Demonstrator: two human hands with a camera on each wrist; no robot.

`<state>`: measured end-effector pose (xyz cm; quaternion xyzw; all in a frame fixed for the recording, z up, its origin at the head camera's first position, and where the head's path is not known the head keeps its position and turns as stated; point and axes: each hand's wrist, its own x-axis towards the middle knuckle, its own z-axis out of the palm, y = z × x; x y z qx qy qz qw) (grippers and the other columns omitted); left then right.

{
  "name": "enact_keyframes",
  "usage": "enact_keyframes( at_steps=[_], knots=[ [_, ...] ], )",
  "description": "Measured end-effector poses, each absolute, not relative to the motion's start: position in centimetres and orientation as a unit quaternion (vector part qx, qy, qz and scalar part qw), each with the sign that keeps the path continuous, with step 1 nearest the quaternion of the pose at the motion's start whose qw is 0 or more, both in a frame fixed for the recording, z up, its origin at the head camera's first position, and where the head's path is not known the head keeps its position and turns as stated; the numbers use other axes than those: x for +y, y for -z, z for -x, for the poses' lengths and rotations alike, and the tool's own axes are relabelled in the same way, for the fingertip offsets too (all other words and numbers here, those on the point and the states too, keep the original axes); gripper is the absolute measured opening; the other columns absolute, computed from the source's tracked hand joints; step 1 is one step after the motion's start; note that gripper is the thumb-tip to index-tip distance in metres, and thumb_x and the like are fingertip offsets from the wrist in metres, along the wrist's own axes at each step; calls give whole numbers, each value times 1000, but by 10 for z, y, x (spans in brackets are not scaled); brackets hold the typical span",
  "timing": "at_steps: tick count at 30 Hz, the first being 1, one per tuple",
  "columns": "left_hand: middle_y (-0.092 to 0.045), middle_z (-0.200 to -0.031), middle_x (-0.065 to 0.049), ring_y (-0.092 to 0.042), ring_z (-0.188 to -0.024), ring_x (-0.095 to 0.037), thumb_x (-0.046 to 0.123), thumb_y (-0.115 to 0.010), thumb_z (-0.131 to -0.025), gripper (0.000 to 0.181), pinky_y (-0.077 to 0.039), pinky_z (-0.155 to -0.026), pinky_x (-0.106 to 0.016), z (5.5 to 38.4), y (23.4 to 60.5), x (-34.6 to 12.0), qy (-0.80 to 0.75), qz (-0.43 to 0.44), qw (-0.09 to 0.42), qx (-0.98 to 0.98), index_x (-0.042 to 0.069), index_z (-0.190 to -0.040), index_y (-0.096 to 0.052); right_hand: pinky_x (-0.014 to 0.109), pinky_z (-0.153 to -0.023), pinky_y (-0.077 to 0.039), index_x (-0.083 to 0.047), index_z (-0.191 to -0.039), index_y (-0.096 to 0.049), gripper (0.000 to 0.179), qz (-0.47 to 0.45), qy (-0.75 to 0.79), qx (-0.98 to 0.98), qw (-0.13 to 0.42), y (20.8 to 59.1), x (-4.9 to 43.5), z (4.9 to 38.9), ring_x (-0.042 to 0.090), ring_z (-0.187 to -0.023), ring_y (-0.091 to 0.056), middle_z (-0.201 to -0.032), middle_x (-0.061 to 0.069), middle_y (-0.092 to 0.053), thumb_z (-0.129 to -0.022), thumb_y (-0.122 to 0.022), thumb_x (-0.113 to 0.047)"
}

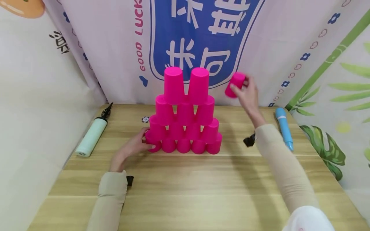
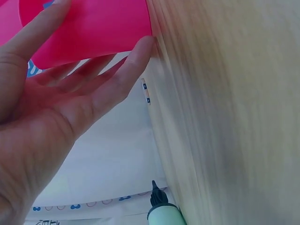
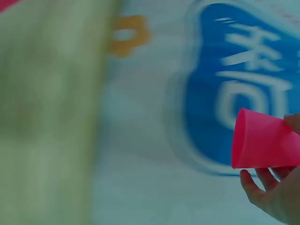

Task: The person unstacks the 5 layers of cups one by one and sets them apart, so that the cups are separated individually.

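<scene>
Upside-down pink cups point(image 1: 185, 114) form a tiered pyramid on the wooden table, with two cups side by side on its top tier. My left hand point(image 1: 133, 146) is at the pyramid's lower left, holding the end cup point(image 1: 155, 145) of the bottom row between thumb and fingers. In the left wrist view the thumb lies across this cup point(image 2: 103, 28), and the other fingers run along its opposite side. Right of the top tier, my right hand point(image 1: 250, 94) grips a loose pink cup point(image 1: 235, 84) in the air, tilted, its wider rim downward. The right wrist view shows its open rim point(image 3: 240, 138) pointing away from the palm.
A pale green hand pump point(image 1: 92, 136) with a black nozzle lies at the table's left edge. On the right edge rests a blue pen-shaped object point(image 1: 284, 130). Printed cloth point(image 1: 115, 57) hangs directly behind the table point(image 1: 185, 192), with further printed cloth along both sides.
</scene>
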<state>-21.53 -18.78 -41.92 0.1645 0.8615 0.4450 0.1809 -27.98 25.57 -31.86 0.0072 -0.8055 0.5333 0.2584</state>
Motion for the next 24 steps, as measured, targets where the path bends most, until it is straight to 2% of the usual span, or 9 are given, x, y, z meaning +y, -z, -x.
enact_keyframes(
  at_steps=[4, 9, 15, 20, 22, 24],
  knots=[
    [-44, -140, -24, -49, -122, -41, 16, -71, -88, 82, -48, -96, -50, 213, 420, -186, -447, -160, 185, 860, 7, -151, -18, 42, -101, -45, 3, -136, -38, 64, 42, -512, -832, 211, 400, 269, 286, 34, -118, -52, -130, 22, -51, -85, -73, -15],
    [-42, -142, -24, -47, -124, -44, 13, -69, -89, 79, -47, -98, -51, 210, 419, -186, -444, -164, 184, 861, 6, -150, -20, 46, -100, -45, 6, -133, -34, 63, 62, -503, -845, 171, 440, 267, 299, 39, -118, -51, -128, 28, -49, -84, -72, -7],
    [-42, -142, -25, -46, -125, -45, 12, -67, -90, 75, -47, -98, -51, 209, 419, -190, -445, -180, 174, 860, 2, -149, -22, 45, -100, -45, 5, -131, -34, 62, 77, -489, -855, 153, 450, 258, 315, 39, -116, -53, -126, 29, -50, -84, -72, -9],
    [-41, -143, -25, -44, -127, -45, 11, -66, -90, 73, -44, -101, -52, 206, 425, -195, -446, -184, 173, 859, 0, -148, -24, 45, -105, -41, 6, -135, -28, 69, 83, -503, -852, 121, 450, 250, 317, 40, -122, -48, -132, 30, -45, -84, -73, -9],
    [-40, -143, -25, -44, -128, -44, 10, -66, -90, 72, -44, -101, -52, 207, 425, -195, -447, -182, 173, 858, 0, -148, -24, 44, -110, -35, 7, -139, -25, 73, 74, -502, -851, 135, 437, 250, 312, 40, -129, -42, -139, 30, -40, -86, -72, -12],
    [-42, -142, -24, -44, -128, -43, 10, -65, -90, 71, -44, -101, -51, 208, 424, -195, -449, -183, 171, 858, 1, -147, -25, 40, -113, -30, 6, -141, -26, 72, 57, -494, -848, 183, 410, 247, 302, 36, -134, -38, -143, 27, -37, -88, -69, -17]
  ],
)
